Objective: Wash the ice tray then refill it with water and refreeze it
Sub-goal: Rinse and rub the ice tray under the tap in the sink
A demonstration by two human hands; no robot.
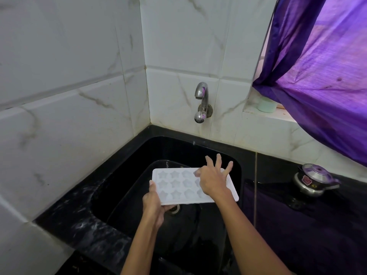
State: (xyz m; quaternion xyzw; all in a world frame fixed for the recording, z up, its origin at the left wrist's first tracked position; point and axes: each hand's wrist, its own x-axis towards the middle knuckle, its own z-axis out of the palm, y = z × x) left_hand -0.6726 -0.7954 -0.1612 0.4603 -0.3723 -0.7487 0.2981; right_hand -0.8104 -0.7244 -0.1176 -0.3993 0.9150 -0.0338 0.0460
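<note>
White ice tray (174, 185) hovering over the black sink (127, 195), left hand (154, 204) gripping its near-left edge, right hand (213, 180) resting on top with fingers splayed, tap (201, 96) above, pressure cooker (313, 180) sitting well right on tabletop (297, 225).

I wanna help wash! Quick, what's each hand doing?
Left hand: closed, holding the ice tray by its edge.
Right hand: open, fingers spread, resting on the tray.
</note>
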